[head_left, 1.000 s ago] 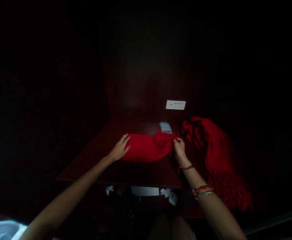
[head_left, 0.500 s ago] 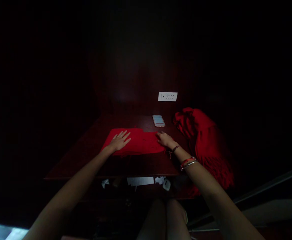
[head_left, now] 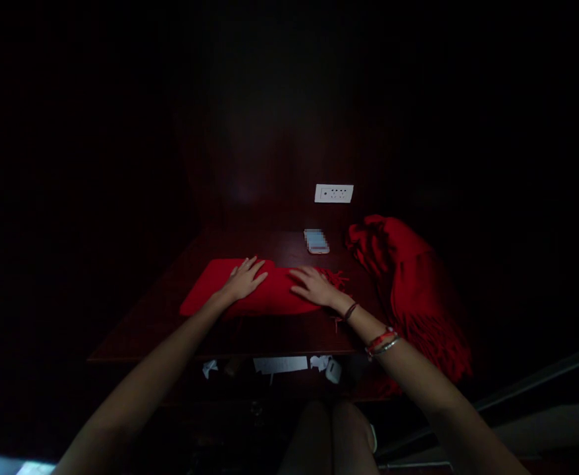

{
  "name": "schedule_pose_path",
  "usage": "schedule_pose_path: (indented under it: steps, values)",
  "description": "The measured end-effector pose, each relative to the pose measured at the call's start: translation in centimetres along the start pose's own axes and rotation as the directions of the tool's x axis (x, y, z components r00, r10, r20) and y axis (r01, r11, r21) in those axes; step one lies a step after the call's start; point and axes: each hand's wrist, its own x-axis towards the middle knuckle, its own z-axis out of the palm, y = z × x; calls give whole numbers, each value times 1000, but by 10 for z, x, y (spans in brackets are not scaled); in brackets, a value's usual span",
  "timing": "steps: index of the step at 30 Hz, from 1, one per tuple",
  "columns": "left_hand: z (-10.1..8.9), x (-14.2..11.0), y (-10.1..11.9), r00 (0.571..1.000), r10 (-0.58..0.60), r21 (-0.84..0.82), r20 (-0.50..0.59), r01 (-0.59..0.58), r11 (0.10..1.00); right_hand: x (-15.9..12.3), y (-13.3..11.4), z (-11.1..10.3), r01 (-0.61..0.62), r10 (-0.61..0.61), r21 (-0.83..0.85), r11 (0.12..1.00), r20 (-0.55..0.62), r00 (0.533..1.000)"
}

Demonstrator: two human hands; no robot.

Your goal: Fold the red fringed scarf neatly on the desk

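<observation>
A folded red scarf [head_left: 210, 284] with fringe at its right end lies flat on the dark wooden desk [head_left: 155, 326]. Palm down on the middle of the scarf rests my left hand [head_left: 245, 280], its fingers spread. My right hand [head_left: 313, 287] is over the fringed end, fingers stretched out and apart, and is slightly blurred. Neither hand grips the cloth. To the right, a second red fringed cloth [head_left: 412, 264] lies in a loose heap and hangs over the desk's side.
A phone [head_left: 316, 241] lies behind the scarf, below a white wall socket [head_left: 334, 193]. Under the desktop's front edge, an open shelf holds a white sheet of paper [head_left: 280, 365], crumpled paper [head_left: 210, 367] and a small white case [head_left: 333, 371]. My knees are below.
The folded scarf now reaches farther left, and its fringe shows more at the right end. My left hand has shifted slightly right; my right hand has moved left and its fingers have straightened.
</observation>
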Motion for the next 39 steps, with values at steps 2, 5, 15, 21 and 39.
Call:
schedule_pose_path:
  steps: [2,5,15,21,39]
  values:
    - [5,4,3,999,-8,-9,47,9,1000,-10,-6,13,69,-66,-25,997,121,990]
    - [12,6,-6,995,-25,-9,94,26,1000,-31,4,12,82,-73,-76,994,121,990]
    - [4,-4,3,984,105,94,-145,-92,991,-45,0,-13,376,-363,-228,898,95,927]
    - [-15,-41,29,873,487,98,38,-488,867,-32,5,-17,241,-241,-19,970,-114,964]
    - [2,-44,40,917,398,154,-13,-391,907,-25,-17,-8,206,-199,-373,904,57,978]
